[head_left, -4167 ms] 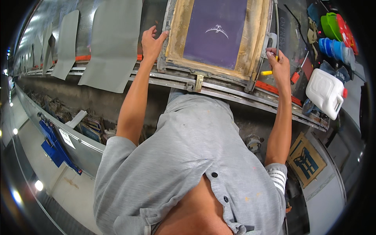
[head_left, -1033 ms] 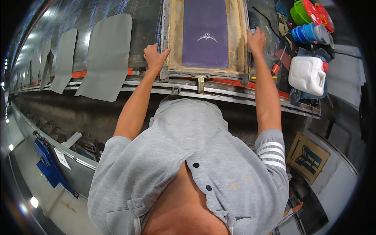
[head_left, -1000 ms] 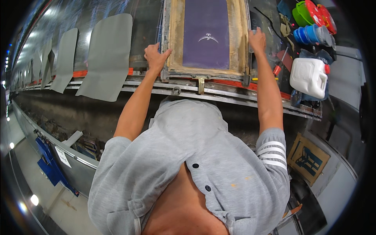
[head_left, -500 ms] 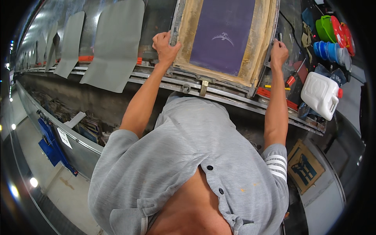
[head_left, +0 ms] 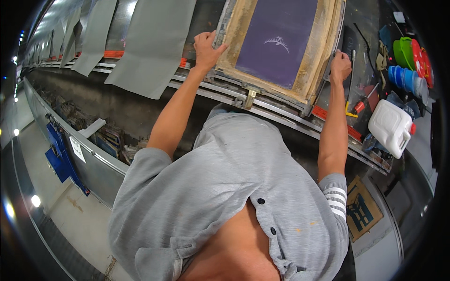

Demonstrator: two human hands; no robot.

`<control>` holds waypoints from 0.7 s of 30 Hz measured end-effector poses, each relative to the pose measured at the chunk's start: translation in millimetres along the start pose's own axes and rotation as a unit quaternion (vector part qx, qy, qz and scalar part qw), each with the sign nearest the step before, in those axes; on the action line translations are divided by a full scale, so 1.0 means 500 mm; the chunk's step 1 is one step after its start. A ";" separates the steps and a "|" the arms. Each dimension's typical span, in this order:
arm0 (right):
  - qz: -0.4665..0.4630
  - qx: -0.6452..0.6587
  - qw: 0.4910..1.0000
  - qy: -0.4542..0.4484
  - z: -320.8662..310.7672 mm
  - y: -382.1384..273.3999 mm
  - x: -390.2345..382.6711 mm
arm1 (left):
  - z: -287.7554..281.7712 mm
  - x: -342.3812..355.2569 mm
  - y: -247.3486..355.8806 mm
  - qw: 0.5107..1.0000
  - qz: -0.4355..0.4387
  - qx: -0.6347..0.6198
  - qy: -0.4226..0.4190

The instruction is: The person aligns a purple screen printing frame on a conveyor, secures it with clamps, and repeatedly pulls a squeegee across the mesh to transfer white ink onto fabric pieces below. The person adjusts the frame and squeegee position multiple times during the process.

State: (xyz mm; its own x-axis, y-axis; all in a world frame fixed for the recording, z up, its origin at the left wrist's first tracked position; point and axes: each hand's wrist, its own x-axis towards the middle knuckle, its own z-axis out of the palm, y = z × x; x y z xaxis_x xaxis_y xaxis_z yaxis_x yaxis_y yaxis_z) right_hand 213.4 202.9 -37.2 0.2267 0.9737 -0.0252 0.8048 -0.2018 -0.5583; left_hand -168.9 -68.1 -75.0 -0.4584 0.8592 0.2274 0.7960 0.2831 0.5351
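A screen-printing frame (head_left: 228, 40), pale and stained along its edges, lies on the long bench in front of me. Its purple mesh (head_left: 276, 61) carries a small pale arc-shaped design. My left hand (head_left: 206, 50) grips the frame's left edge, its fingers curled over the side and the thumb toward the frame's face. At the opposite edge, my right hand (head_left: 340, 67) is closed around the side, its fingertips partly hidden. Below the frame, a brass-coloured bracket (head_left: 251, 99) sits on the metal rail (head_left: 220, 95).
Grey sheets (head_left: 152, 47) hang over the bench edge at left. Right of my forearm lie a yellow-ended rod (head_left: 350, 114) and a red-handled screwdriver (head_left: 359, 107). Beyond them stand a white jug (head_left: 391, 126), blue tubs (head_left: 403, 77) and a green tub (head_left: 404, 52).
The view has shifted, so the bench and frame appear farther right. Both hands stay at the frame's sides. More of the rod beside my right forearm now shows.
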 end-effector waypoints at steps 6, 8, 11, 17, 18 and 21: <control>0.021 -0.025 0.999 0.004 0.012 -0.011 -0.009 | 0.012 -0.019 0.008 0.999 -0.002 0.037 0.025; 0.024 -0.010 1.000 -0.009 0.012 -0.009 -0.012 | 0.006 -0.019 0.000 1.000 0.001 -0.002 0.025; -0.012 0.038 0.999 -0.014 0.014 0.029 0.015 | 0.006 -0.011 -0.008 0.998 0.011 -0.040 0.036; 0.017 0.150 0.986 -0.066 0.010 0.042 0.008 | -0.015 -0.017 0.046 0.996 -0.056 -0.056 0.038; 0.008 0.160 0.986 -0.053 0.016 0.053 0.010 | -0.012 -0.020 0.070 0.996 -0.078 -0.035 0.037; 0.049 0.190 0.979 -0.059 0.006 0.047 -0.007 | -0.008 -0.025 0.157 0.999 0.023 0.032 0.031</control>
State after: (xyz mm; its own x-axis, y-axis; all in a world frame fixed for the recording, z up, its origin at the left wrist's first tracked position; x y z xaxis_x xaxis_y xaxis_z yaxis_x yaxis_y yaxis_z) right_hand 229.7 195.3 -52.7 0.2094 0.9615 -0.1778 0.5146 -0.2630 -0.8161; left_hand -102.4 -58.5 -32.7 -0.4435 0.8441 0.3012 0.8392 0.2732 0.4702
